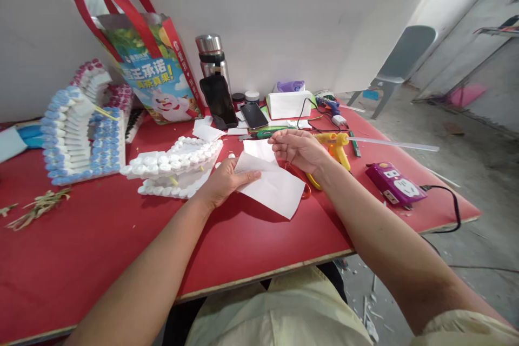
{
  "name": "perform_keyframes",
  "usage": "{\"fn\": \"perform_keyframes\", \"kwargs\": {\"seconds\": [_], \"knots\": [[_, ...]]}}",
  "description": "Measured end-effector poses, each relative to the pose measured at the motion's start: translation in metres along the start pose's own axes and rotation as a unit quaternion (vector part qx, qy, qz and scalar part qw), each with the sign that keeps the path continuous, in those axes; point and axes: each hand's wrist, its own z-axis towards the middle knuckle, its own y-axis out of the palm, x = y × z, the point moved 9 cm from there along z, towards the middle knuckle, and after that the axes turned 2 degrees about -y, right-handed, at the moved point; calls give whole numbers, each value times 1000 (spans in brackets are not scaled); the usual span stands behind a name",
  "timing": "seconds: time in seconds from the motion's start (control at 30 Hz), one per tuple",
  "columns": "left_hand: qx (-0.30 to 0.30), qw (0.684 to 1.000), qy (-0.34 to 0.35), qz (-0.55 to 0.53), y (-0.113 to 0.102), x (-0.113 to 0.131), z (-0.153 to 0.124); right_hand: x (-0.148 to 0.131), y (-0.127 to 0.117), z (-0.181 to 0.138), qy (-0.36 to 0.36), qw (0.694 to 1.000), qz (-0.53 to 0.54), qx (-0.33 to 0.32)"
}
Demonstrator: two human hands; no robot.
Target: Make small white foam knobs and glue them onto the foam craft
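Note:
My left hand (227, 179) grips a white paper sheet (279, 190) by its left edge, thumb on top, and holds it tilted above the red table. My right hand (298, 148) hovers just past the sheet's far edge, fingertips pinched together; whatever they hold, if anything, is too small to make out. Behind the sheet lies another white piece of paper (259, 148). A yellow glue gun (337, 148) with a long clear glue stick (397, 144) rests beside my right wrist. Left of my left hand stands a white curved model (174, 165) covered in rounded white pieces.
A blue-and-white model (81, 135) and a printed shopping bag (162, 75) stand at the left. Toward the back are a steel flask (210, 48), an upright phone (219, 101), a flat phone (254, 115) and a white box (289, 105). A purple power strip (395, 184) sits near the right edge.

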Motion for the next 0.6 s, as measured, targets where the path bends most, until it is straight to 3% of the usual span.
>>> {"fn": "perform_keyframes", "kwargs": {"seconds": [0.23, 0.5, 0.6], "knots": [[19, 1000, 0, 2, -4, 0, 1, 15, 7, 1, 15, 997, -82, -4], [57, 996, 49, -39, -13, 6, 3, 33, 28, -8, 56, 967, -230, -96], [56, 996, 61, -18, -15, 8, 3, 34, 23, -6, 54, 969, -229, -76]]}}
